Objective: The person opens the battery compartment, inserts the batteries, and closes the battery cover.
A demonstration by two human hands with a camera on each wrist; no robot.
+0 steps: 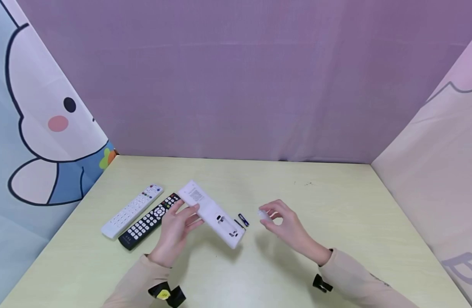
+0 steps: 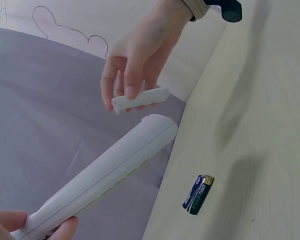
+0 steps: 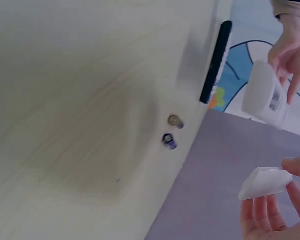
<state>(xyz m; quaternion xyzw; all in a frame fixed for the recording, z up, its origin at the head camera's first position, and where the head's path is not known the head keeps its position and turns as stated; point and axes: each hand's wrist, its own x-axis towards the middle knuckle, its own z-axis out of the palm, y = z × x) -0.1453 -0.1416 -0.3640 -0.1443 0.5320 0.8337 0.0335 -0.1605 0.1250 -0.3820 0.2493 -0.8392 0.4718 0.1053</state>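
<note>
My left hand [image 1: 175, 233] grips a white remote control [image 1: 210, 211] by its side, its back turned up and the battery compartment uncovered and bare near the right end. To the right, my right hand [image 1: 287, 226] pinches a small white battery cover [image 1: 264, 214] between thumb and fingers, apart from the remote. In the left wrist view the cover [image 2: 140, 99] hangs just beyond the end of the remote [image 2: 110, 160]. Two batteries [image 2: 198, 194] lie side by side on the table, partly hidden behind the remote in the head view.
A black remote [image 1: 149, 221] and another white remote [image 1: 132, 211] lie side by side, buttons up, on the left of the pale table [image 1: 317, 188]. A purple cloth wall [image 1: 236, 85] stands behind, with printed cloth panels at both sides.
</note>
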